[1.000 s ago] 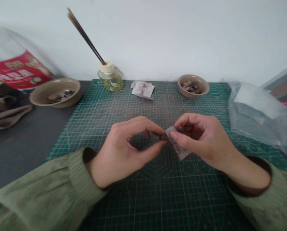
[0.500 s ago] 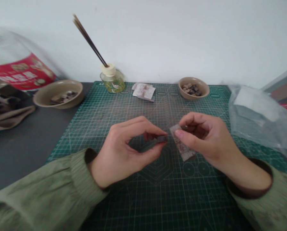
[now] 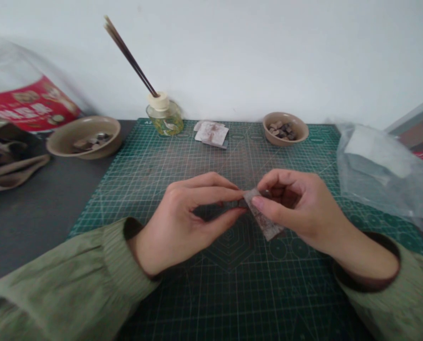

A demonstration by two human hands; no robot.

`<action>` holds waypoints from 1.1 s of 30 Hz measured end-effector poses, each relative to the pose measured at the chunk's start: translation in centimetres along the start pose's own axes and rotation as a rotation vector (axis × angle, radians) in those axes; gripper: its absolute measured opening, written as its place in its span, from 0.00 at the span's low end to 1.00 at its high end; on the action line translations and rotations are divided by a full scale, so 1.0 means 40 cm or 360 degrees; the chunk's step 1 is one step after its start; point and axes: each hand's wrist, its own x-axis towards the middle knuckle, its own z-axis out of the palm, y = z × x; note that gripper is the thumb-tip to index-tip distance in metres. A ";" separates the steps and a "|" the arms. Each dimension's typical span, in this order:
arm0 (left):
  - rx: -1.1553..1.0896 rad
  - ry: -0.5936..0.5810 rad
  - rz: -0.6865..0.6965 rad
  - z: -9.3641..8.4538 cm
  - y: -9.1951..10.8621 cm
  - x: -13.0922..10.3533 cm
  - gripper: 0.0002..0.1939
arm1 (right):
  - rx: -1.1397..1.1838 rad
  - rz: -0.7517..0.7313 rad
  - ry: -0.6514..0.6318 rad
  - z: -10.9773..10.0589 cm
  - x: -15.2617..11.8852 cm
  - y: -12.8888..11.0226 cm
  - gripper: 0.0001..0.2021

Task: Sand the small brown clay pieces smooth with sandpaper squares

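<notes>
Above the middle of the green cutting mat, my right hand pinches a greyish-brown, flat, stained piece of sandpaper or cloth between thumb and fingers. My left hand is closed in a pinch on a small dark block, mostly hidden by the fingertips. The block's right end meets the upper left edge of the flat piece. Both hands are off the mat, with their fingertips close together.
Small brown blocks lie in a bowl at the back right. Stained pads, a reed diffuser and another bowl stand further left. A clear plastic bag lies right; a red-labelled bag is far left.
My right hand has moved slightly left with the flat piece, closing the gap to the small block. The fingers of my left hand have straightened a little around the block.
</notes>
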 end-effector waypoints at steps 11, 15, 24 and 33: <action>0.0246 -0.0165 -0.0211 0.010 -0.048 -0.006 0.09 | -0.0137 0.0256 -0.0031 -0.006 0.018 0.020 0.14; 0.0219 -0.0142 -0.0181 0.013 -0.048 -0.001 0.04 | -0.0204 0.0264 -0.0042 0.003 0.017 0.021 0.13; 0.0154 -0.0144 -0.0218 0.015 -0.045 0.004 0.05 | -0.0238 0.0219 -0.0018 0.019 0.017 0.025 0.12; 0.0150 -0.0149 -0.0246 0.014 -0.043 0.003 0.04 | -0.0256 0.0201 0.0009 0.026 0.018 0.022 0.12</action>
